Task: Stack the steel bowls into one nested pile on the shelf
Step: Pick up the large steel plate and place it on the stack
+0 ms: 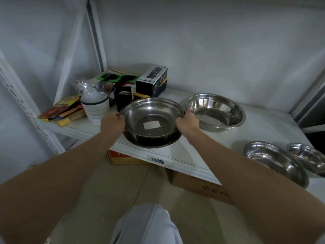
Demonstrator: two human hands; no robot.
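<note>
I hold a steel bowl point(149, 113) with a white label on its floor by its rim, my left hand point(112, 123) on the left edge and my right hand point(188, 121) on the right edge. It sits tilted inside a second steel bowl point(154, 140) resting on the white shelf point(202, 148) near the front edge. A third bowl point(216, 110) stands just right of my right hand. Two more bowls, a larger one point(274, 161) and a smaller one point(307, 157), lie at the shelf's right end.
At the shelf's left stand a white perforated cup point(95, 110) with a plastic bag, coloured packets point(61, 110), a black box point(152, 81) and green items behind. Cardboard boxes point(198, 187) sit on the floor beneath. A white upright post point(96, 32) rises at back left.
</note>
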